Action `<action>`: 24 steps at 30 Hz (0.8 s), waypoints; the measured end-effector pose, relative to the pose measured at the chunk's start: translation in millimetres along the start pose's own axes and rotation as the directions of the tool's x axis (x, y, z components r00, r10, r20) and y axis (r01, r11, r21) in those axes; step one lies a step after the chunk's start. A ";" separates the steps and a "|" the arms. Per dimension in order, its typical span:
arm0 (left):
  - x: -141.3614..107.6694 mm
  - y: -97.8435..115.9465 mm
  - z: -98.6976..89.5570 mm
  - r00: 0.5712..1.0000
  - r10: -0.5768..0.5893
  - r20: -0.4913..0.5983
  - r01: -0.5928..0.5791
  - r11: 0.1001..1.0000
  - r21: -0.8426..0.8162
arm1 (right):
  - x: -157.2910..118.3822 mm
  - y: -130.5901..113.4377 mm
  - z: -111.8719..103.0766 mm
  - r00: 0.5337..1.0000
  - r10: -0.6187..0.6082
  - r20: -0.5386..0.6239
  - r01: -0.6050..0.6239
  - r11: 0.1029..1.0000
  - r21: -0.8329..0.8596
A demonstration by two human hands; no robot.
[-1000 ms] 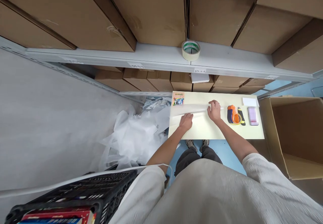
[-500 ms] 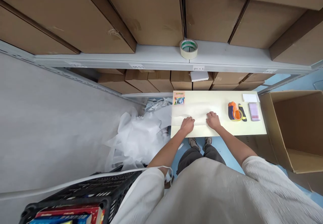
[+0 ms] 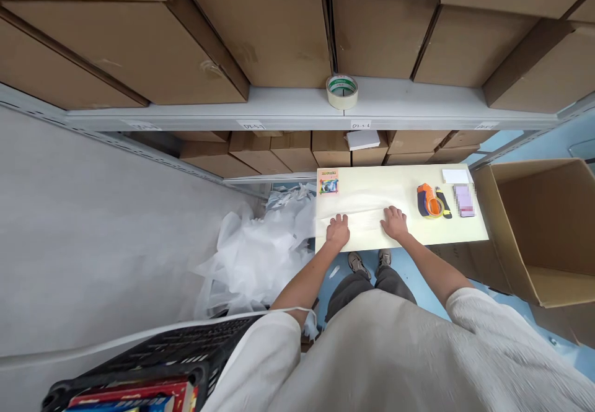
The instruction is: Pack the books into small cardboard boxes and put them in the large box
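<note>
A thin whitish sheet (image 3: 363, 201) lies on the small cream table (image 3: 446, 233), hard to tell from the tabletop. My left hand (image 3: 338, 231) rests on its near left part, palm down with the fingers stretched apart. Toward the sheet's right side, my right hand (image 3: 395, 222) also lies palm down, fingers spread and pressing on it. Neither hand grips anything. Right of my right hand are an orange tape dispenser (image 3: 428, 201) and a black and yellow box cutter (image 3: 445, 204). A small picture card (image 3: 328, 181) is at the far left corner.
White wrapping sheets (image 3: 260, 251) are heaped left of the table. An open cardboard box (image 3: 511, 232) stands right. A shelf with boxes and a tape roll (image 3: 342, 92) rises ahead. A black crate (image 3: 186, 350) holding books is at lower left, crossed by a white cable (image 3: 139, 337).
My left hand has slid a little to the left and its fingers have spread. The right hand stays in nearly the same place. The view has shifted slightly.
</note>
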State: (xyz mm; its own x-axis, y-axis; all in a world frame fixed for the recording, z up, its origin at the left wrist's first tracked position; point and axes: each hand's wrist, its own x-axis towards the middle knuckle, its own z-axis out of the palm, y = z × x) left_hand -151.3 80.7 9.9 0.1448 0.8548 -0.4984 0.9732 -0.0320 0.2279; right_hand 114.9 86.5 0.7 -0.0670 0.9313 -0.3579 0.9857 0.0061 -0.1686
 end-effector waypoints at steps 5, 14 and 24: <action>-4.7 -10.7 -3.0 0.996 0.017 -0.085 -0.013 0.999 0.047 | -6.4 3.9 -3.7 1.000 0.026 0.017 -0.026 0.999 -0.020; 11.9 -13.4 13.4 0.999 -0.049 0.023 0.050 0.998 -0.037 | -4.0 14.3 8.0 1.000 0.012 -0.005 -0.012 1.000 -0.019; -0.9 -31.6 6.0 0.979 -0.203 0.000 0.203 0.978 -0.045 | 9.3 -4.8 -4.1 1.000 0.018 0.009 -0.018 0.999 -0.032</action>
State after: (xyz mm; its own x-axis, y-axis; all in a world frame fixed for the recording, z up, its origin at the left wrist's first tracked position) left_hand -181.1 77.9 -1.9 -0.0559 0.8435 -0.5342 0.9733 0.1654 0.1592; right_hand 110.2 96.7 2.0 -0.0506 0.9279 -0.3694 0.9911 0.0011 -0.1330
